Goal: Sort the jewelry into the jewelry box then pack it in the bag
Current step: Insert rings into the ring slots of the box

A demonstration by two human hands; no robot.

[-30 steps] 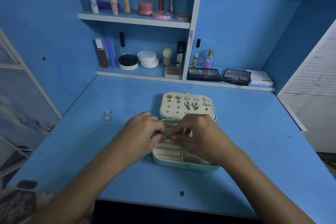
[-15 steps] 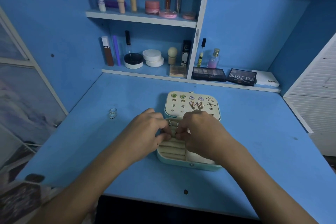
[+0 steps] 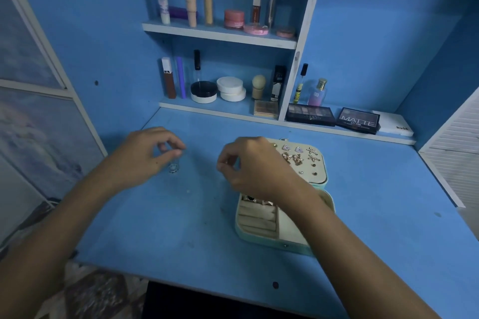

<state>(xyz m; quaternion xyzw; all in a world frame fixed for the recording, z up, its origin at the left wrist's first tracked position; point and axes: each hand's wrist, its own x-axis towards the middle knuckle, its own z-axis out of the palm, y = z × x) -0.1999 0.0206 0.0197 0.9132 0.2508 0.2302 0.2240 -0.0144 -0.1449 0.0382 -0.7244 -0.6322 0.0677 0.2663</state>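
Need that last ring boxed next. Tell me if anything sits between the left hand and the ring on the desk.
Nothing visible does. The left hand hovers right over the ring, fingers curled above it, with only bare desk around. The jewelry box lies open off to the right.

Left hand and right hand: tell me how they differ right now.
The left hand reaches over the bare desk beside the ring lying there; the right hand hovers in front of the jewelry box lid. The left hand's thumb and fingers curl just above the ring, not plainly gripping it; the right hand's fingertips pinch together, contents too small to tell. Both are palm-down with fingers curled.
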